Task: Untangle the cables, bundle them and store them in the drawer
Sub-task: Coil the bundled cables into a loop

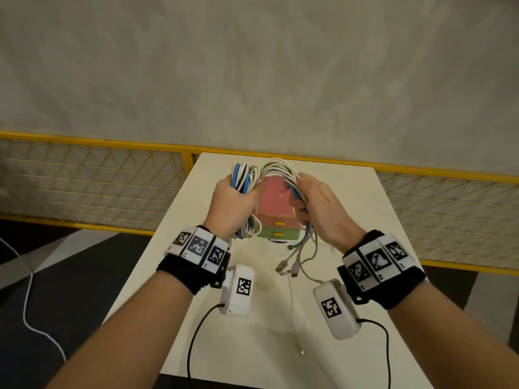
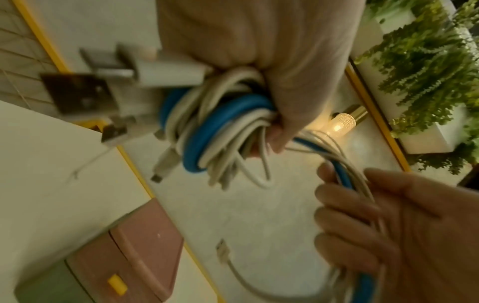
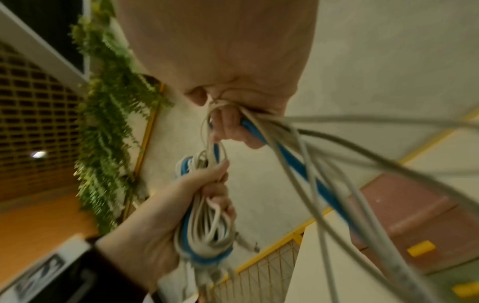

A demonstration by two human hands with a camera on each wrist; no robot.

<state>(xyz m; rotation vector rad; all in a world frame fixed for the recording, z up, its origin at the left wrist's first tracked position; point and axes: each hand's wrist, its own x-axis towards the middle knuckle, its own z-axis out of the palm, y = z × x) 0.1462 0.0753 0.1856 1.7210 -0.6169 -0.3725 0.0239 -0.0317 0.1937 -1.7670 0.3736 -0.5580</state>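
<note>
the left hand [image 1: 230, 204] grips a coil [image 2: 220, 131] of white and blue cables, held above the tabletop [image 1: 252, 318] just near of the drawers [image 1: 276, 220]. the right hand [image 1: 320, 204] curls round the loose strands [image 3: 298, 164]. best to keep the coil clamped and feed the slack in even loops, minding the plugs [image 1: 286, 266] dangling over the tabletop.

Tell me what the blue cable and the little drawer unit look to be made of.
Blue cable: probably rubbery plastic sheath, smooth, bending into tight loops in the left hand. Drawer unit: likely matte moulded plastic, flat pink and green sections, yellow handles.
</note>
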